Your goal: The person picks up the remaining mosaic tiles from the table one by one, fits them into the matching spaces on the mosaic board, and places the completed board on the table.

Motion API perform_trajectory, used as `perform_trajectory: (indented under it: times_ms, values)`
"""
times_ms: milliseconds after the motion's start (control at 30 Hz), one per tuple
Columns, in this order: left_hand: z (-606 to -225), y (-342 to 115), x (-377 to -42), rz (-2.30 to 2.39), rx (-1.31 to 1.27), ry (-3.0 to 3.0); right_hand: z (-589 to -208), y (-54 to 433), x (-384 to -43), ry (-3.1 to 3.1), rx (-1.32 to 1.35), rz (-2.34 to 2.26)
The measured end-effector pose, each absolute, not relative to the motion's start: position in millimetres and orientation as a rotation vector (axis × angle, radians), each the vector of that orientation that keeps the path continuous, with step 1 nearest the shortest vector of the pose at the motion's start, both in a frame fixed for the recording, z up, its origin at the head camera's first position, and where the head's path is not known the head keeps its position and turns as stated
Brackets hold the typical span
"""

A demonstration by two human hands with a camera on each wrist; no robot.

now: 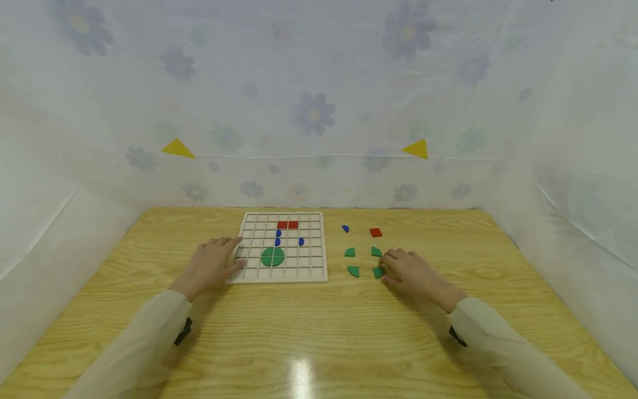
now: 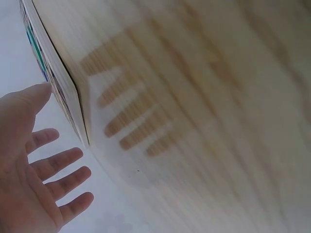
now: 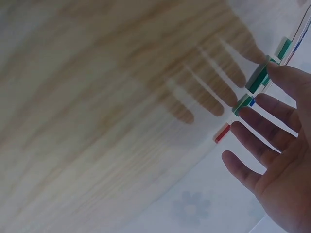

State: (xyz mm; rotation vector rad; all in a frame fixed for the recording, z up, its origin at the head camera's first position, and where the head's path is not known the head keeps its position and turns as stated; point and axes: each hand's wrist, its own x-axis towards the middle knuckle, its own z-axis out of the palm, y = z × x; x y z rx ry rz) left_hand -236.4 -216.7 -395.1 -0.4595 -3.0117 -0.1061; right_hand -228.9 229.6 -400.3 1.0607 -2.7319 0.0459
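A white grid board point(image 1: 311, 266) lies on the table, with a green disc of quarter pieces point(image 1: 272, 256), two red squares point(image 1: 288, 225) and several blue half-round pieces point(image 1: 301, 241) on it. At the board's left edge is my left hand point(image 1: 211, 263), thumb and fingers spread and fairly straight. My right hand point(image 1: 411, 274) is beside the loose green quarter pieces point(image 1: 353, 271) right of the board. In the right wrist view its fingers point(image 3: 267, 128) extend loosely, and the thumb tip is close to a green piece point(image 3: 257, 77); contact is unclear. Neither hand holds anything.
Behind the green quarters lie a loose blue half-round piece point(image 1: 345, 228) and a red square point(image 1: 376, 232). The wooden table point(image 1: 299, 327) ends at a flowered white curtain point(image 1: 314, 177), which bears two yellow triangles point(image 1: 178, 148).
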Motion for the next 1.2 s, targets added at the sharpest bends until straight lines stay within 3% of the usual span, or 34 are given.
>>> perform_trajectory:
  times_ms: [1200]
  values:
    - [-401.5, -221.4, -240.6, -0.248, -0.609, -2.997, -401.0, 224.2, -234.2, -2.82, 1.038, 0.152]
